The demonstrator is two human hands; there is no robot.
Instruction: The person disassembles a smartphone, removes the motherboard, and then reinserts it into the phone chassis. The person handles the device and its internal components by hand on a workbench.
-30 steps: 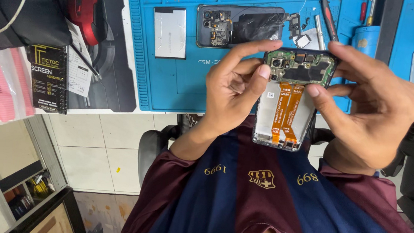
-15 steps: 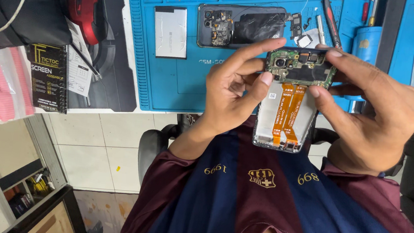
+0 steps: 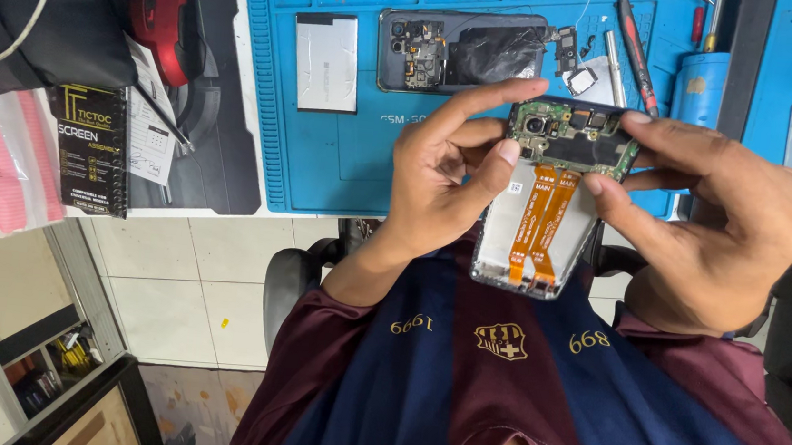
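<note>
Head view, hands: an opened phone [image 3: 537,227] is held up between both hands, over the person's chest and just in front of the bench edge.
Left hand [image 3: 443,174]: closed around the phone's left side; the forefinger is laid along the top edge of the circuit board [image 3: 570,140] and the thumb is pressed on the board's lower left corner.
Right hand [image 3: 721,222]: closed on the phone's right side; the forefinger is stretched across the top right of the board and the thumb is set against the right edge, just below the board.
Phone: the back is off, and the long axis is tilted slightly. The green and black board with a round camera lens is seen at the upper end, and two orange flat cables [image 3: 539,224] are run side by side down the pale frame.
Blue work mat [image 3: 345,146]: spread on the bench beyond the hands, its near edge just behind the left wrist.
Second phone [image 3: 463,52]: laid flat on the mat with its back off, well apart from the held one.
Grey battery [image 3: 326,61]: laid on the mat just left of the second phone.
Small parts [image 3: 581,67]: scattered right of the second phone.
Screwdriver [image 3: 636,48]: laid aslant on the mat near those parts.
Black box [image 3: 92,148]: laid on the bench left of the mat.
Shirt [image 3: 534,387]: maroon and dark blue stripes are seen below the hands.
</note>
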